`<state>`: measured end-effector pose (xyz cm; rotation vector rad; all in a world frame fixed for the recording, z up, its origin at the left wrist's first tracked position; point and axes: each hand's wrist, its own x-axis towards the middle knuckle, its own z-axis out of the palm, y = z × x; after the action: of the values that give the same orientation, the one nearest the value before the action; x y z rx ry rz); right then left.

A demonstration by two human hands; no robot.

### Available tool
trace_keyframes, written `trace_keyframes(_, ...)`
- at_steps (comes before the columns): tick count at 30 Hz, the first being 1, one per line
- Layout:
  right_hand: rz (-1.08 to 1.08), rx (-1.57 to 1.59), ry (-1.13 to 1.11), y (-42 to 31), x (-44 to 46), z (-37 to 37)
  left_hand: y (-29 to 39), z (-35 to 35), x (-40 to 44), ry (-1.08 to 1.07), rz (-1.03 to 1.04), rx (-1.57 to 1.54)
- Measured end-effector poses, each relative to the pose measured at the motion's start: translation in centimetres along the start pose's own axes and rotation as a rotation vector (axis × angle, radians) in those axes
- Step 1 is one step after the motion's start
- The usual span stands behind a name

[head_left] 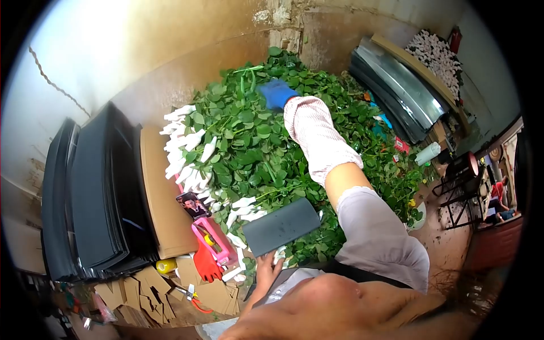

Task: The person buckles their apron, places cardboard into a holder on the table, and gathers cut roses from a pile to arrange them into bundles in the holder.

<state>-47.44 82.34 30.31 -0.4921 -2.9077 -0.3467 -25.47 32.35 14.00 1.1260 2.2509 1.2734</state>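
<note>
My right hand (276, 93), in a blue glove, reaches into the far part of a large pile of green leafy stems (255, 130). The glove is blurred, and its fingers cannot be told apart. Bare, my left hand (266, 274) is low in the middle, fingers apart, at the lower edge of a dark flat board (281, 226) and beside white-wrapped flower heads (245, 211). The board lies tilted on the leaves. More white-wrapped heads (182, 148) line the left side of the pile.
Dark panels (96, 187) and a cardboard sheet (161, 192) stand at left. Near the pile are a phone (192, 205), a pink holder (213, 242), a red glove (207, 263) and pliers (192, 296). Metal sheets (399, 85) lean at right. Beyond the doorway sits a person (500, 192).
</note>
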Motion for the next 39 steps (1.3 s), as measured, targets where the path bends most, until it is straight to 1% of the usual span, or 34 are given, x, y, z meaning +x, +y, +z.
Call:
trace_keyframes(1, -0.027, 0.059, -0.202, 0.0, 0.0, -0.9, 0.3, -0.2, 0.1, -0.004, -0.010, -0.001)
trace_keyframes(4, -0.049, -0.173, -0.208, -1.6, -1.4, -3.4, 1.0, -0.3, 0.1, 0.006, -0.044, -0.052)
trace_keyframes(5, -0.051, -0.220, -0.248, -2.0, -2.7, -4.5, 1.2, -0.3, 0.1, 0.007, -0.052, -0.073)
trace_keyframes(6, -0.115, -0.170, -0.127, -1.6, -4.9, -4.9, 1.0, -0.2, 0.1, 0.014, -0.054, -0.094)
trace_keyframes(8, -0.168, -0.153, 0.180, -0.6, -9.3, -5.6, 1.2, -0.3, 0.1, -0.002, -0.067, -0.095)
trace_keyframes(10, -0.097, -0.141, 0.171, -0.9, -13.5, -5.9, 1.0, -0.2, 0.1, 0.001, -0.066, -0.125)
trace_keyframes(11, -0.065, -0.132, 0.165, -0.7, -15.3, -5.9, 0.5, 0.1, 0.0, 0.014, -0.034, -0.108)
trace_keyframes(12, -0.116, -0.083, 0.180, 0.1, -17.3, -4.3, 1.2, -0.4, 0.0, -0.052, -0.155, -0.173)
trace_keyframes(14, -0.219, 0.024, 0.220, 1.6, -21.2, 0.5, -0.4, 0.4, -0.2, 0.034, 0.055, -0.013)
trace_keyframes(15, -0.086, 0.039, 0.143, 1.3, -22.2, 0.2, -0.4, 0.3, -0.1, 0.006, 0.001, -0.051)
trace_keyframes(16, -0.073, 0.045, 0.270, 0.7, -23.4, -1.5, -0.2, 0.3, -0.2, -0.020, -0.059, -0.091)
trace_keyframes(17, -0.060, 0.051, 0.396, 0.1, -24.4, -4.8, 0.1, 0.3, -0.3, -0.043, -0.144, -0.157)
trace_keyframes(18, -0.040, 0.062, 0.522, -0.6, -25.1, -7.1, -0.2, 0.5, -0.3, 0.020, -0.044, -0.126)
trace_keyframes(19, -0.049, 0.011, 0.607, -1.0, -25.5, -7.8, -0.8, 0.6, -0.4, 0.017, -0.018, -0.056)
trace_keyframes(20, -0.021, 0.037, 0.379, -0.8, -25.5, -7.6, -1.4, 0.8, -0.5, 0.013, 0.014, 0.011)
trace_keyframes(21, 0.002, 0.060, 0.149, -0.4, -25.3, -7.3, -1.2, 0.8, -0.8, -0.046, -0.140, -0.058)
trace_keyframes(22, 0.025, 0.083, -0.080, -0.8, -25.4, -8.0, -0.2, 0.4, -0.6, 0.007, -0.071, -0.054)
trace_keyframes(23, 0.048, 0.067, 0.054, -1.0, -25.6, -9.0, -1.0, 0.5, -0.8, 0.015, -0.045, -0.047)
trace_keyframes(24, 0.016, 0.031, 0.223, -1.3, -25.4, -11.3, -1.5, 1.1, -0.6, 0.033, -0.017, -0.049)
trace_keyframes(26, -0.054, -0.026, 0.546, -2.2, -25.3, -14.8, -0.1, 0.5, -0.5, 0.019, -0.055, -0.075)
trace_keyframes(27, -0.186, 0.078, 0.573, -2.0, -24.6, -15.3, 0.1, 0.3, -0.5, 0.004, -0.067, -0.061)
trace_keyframes(30, -0.108, -0.113, 0.021, -2.3, -22.8, -15.6, -0.7, 0.8, -0.6, -0.008, -0.089, -0.137)
trace_keyframes(31, -0.077, -0.178, 0.019, -2.6, -22.2, -16.5, -1.1, 0.9, -0.5, -0.011, -0.075, -0.116)
trace_keyframes(34, -0.325, -0.068, 0.614, 0.1, -21.5, -13.5, -0.4, 0.6, -0.5, -0.018, -0.085, -0.116)
trace_keyframes(35, -0.295, -0.065, 0.430, 0.9, -21.7, -11.3, 0.0, 0.6, -0.5, -0.005, -0.114, -0.203)
trace_keyframes(37, 0.026, -0.214, -0.272, 2.5, -21.4, -6.6, -0.5, 0.6, -0.8, -0.010, -0.079, -0.104)
trace_keyframes(39, 0.039, -0.166, -0.262, 2.9, -22.5, -4.9, -0.9, 0.8, -0.6, -0.005, -0.069, -0.049)
